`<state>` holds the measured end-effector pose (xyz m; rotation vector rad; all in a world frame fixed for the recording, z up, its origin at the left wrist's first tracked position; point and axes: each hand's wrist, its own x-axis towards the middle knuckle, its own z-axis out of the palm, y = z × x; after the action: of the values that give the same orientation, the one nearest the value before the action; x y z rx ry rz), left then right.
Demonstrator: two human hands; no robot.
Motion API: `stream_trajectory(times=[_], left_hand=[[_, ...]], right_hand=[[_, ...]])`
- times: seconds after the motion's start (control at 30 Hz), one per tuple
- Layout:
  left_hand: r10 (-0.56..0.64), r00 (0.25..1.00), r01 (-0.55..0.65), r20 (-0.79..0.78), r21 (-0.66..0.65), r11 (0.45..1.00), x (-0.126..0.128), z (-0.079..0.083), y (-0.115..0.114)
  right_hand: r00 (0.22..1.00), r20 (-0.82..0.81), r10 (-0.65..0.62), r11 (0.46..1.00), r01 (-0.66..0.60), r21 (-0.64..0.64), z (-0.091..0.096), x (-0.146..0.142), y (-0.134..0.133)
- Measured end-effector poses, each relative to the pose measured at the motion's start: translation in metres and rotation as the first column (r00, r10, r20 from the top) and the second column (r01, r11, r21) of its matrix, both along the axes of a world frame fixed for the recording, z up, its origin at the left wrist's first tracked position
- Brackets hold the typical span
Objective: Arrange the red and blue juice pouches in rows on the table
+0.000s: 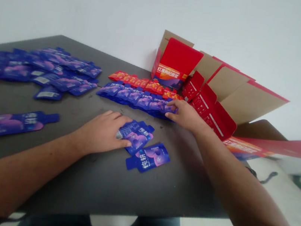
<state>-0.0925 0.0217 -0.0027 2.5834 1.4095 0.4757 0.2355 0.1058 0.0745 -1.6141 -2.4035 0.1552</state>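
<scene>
My left hand [108, 131] grips the near end of blue-purple drink pouches [138, 135], fingers above and thumb below; how many it holds I cannot tell. Another blue pouch [153, 158] lies flat on the table just in front of them, its spout toward the left. My right hand [185, 114] is at the right end of a row of overlapping blue pouches [134, 96], with thumb and fingers closed around the end pouch [169, 109]. Behind that row runs a second row of red-orange sachets [135, 81].
A heap of blue pouches [52, 66] spreads across the far left of the dark table [94, 187]. A large blue pouch [7, 123] lies at near left. Open red cartons [172, 71] with raised flaps stand along the right, some past the table edge.
</scene>
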Motion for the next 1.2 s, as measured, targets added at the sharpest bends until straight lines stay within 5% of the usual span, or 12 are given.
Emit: stream_trajectory(times=[0.17, 0.27, 0.4, 0.5, 0.7, 0.97, 1.2], left_hand=[[-0.007, 1.0, 0.008, -0.027, 0.017, 1.0, 0.001, -0.002, 0.0], [0.006, 0.999, -0.005, -0.042, 0.024, 1.0, 0.002, -0.004, 0.0], [0.018, 0.998, -0.017, -0.057, 0.021, 1.0, 0.004, -0.004, -0.002], [0.023, 0.998, -0.021, -0.065, 0.027, 0.999, 0.005, -0.003, -0.003], [0.02, 0.998, -0.019, -0.066, 0.024, 1.0, 0.006, 0.0, -0.005], [0.003, 0.999, -0.003, -0.05, 0.003, 1.0, 0.005, 0.002, -0.006], [0.007, 1.0, -0.006, -0.028, 0.034, 0.999, 0.004, -0.003, -0.005]], right_hand=[[0.999, -0.043, 0.012, 0.952, -0.025, -0.305, -0.021, -0.034, -0.049], [0.964, -0.241, -0.113, 0.891, -0.008, -0.453, -0.034, -0.048, -0.057], [0.694, -0.571, -0.439, 0.781, -0.02, -0.624, -0.04, -0.057, -0.056], [0.561, -0.661, -0.498, 0.752, -0.1, -0.652, -0.042, -0.064, -0.059], [0.697, -0.611, -0.375, 0.82, -0.057, -0.569, -0.033, -0.072, -0.061], [0.813, -0.532, -0.235, 0.944, 0.061, -0.324, 0.049, -0.065, 0.022], [0.932, -0.206, -0.3, 0.926, 0.231, -0.299, 0.036, -0.079, 0.091]])
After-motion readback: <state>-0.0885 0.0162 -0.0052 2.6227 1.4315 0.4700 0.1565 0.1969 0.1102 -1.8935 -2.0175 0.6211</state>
